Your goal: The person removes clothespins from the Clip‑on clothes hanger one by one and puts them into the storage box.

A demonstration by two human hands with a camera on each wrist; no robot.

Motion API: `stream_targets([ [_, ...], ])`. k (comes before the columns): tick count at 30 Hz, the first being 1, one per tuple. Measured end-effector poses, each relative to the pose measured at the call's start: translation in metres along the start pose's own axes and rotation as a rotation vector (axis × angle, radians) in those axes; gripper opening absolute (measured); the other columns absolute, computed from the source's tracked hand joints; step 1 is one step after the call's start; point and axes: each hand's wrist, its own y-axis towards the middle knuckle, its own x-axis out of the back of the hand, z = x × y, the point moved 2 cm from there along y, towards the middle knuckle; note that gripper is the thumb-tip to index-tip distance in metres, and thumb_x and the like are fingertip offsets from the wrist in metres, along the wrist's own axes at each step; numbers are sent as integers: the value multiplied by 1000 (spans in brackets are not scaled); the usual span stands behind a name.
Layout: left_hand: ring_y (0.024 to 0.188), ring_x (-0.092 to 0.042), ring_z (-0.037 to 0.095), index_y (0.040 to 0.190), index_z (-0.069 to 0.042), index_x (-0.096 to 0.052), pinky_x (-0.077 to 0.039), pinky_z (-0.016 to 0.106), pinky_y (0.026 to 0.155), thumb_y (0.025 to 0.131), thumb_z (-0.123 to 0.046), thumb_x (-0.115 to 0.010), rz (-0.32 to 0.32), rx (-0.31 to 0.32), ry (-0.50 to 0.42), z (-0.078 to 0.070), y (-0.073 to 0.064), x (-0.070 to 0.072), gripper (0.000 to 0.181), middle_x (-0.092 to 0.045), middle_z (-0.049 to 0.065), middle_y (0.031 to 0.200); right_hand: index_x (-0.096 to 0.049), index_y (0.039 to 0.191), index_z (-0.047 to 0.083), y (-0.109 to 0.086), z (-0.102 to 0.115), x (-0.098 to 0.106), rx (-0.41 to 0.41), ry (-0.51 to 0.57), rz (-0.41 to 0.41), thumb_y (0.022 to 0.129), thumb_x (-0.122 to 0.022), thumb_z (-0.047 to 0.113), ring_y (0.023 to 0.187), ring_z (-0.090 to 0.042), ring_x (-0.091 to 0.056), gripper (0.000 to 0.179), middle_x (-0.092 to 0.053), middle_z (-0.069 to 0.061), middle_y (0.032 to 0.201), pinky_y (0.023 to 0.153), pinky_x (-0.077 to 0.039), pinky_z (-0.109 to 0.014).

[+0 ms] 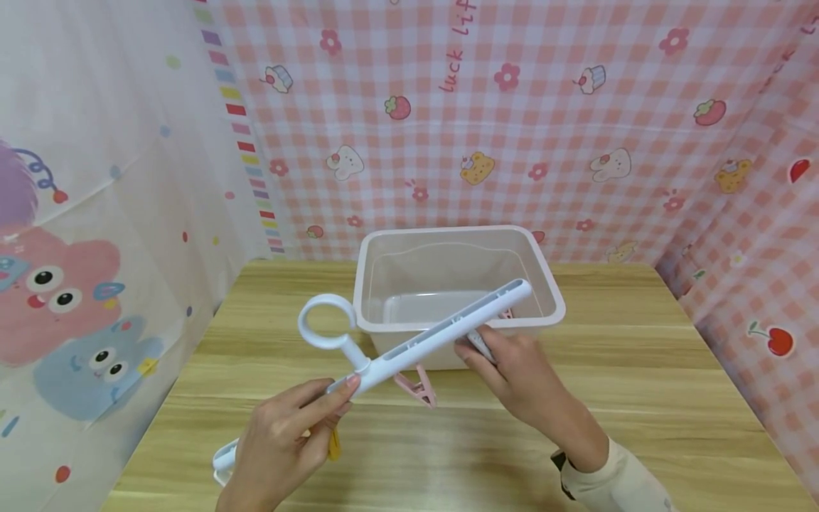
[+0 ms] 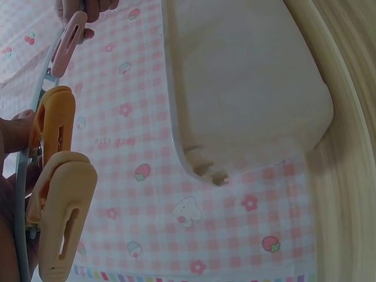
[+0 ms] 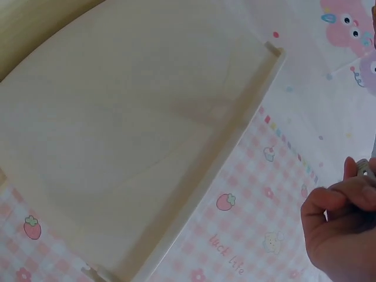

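Observation:
A light blue clip hanger [image 1: 435, 343] with an open ring hook [image 1: 307, 334] is held tilted above the table, its right end higher. My left hand [image 1: 288, 434] grips its bar just left of the hook. Near the right half, my right hand [image 1: 525, 377] pinches a grey clip [image 1: 481, 346] at the bar's underside. A pink clip [image 1: 419, 390] hangs between the hands, and a yellow clip [image 1: 335, 444] shows beside the left fingers. In the left wrist view, an orange clip [image 2: 57, 120] and a beige clip [image 2: 67, 217] sit along the bar by that hand.
Behind the hanger, a white plastic bin [image 1: 555, 302] stands on the wooden table [image 1: 640, 370]. A bit of pink shows past the bar's right end, partly hidden. Patterned cloth [image 1: 435, 149] hangs at the back and sides.

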Motion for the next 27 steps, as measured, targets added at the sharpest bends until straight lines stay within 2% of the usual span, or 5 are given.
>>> stream_targets([
  [4, 54, -43, -7, 121, -17, -76, -31, 2, 51, 106, -31, -55, -7, -6, -4, 0, 0, 0, 30, -72, -1, 85, -63, 93, 13, 0, 1, 1, -67, 123, 55, 100, -64, 14, 62, 6, -37, 7, -48, 10, 67, 53, -36, -13],
  [9, 55, -44, -3, 122, -17, -76, -31, 2, 51, 105, -29, -56, -13, -21, -20, 1, -1, 0, 29, -73, 3, 85, -64, 91, 9, 0, 3, 1, -116, 284, 96, 98, -65, 6, 60, 8, -34, 8, -44, 8, 64, 50, -34, -14],
  [18, 56, -46, 0, 123, -16, -75, -33, 3, 51, 104, -27, -58, -28, -47, -35, 1, 0, 0, 27, -74, 8, 84, -64, 92, 6, 0, 5, 5, -147, 486, 159, 97, -60, -3, 60, 7, -34, 12, -42, 1, 63, 49, -32, -15],
  [21, 56, -47, 0, 122, -15, -76, -34, 4, 51, 104, -27, -58, -33, -51, -36, 0, 1, -1, 27, -74, 8, 84, -63, 93, 3, -2, 5, 5, -154, 636, 201, 100, -53, -5, 56, 3, -33, 14, -38, -4, 61, 45, -30, -17],
  [27, 56, -44, -1, 118, -13, -77, -31, 3, 50, 104, -27, -59, -56, -51, -53, -1, 2, -1, 27, -73, 8, 83, -55, 95, -7, -4, 3, 0, -159, 983, 288, 103, -40, -6, 46, -16, -24, 17, -29, -11, 57, 40, -22, -19],
])
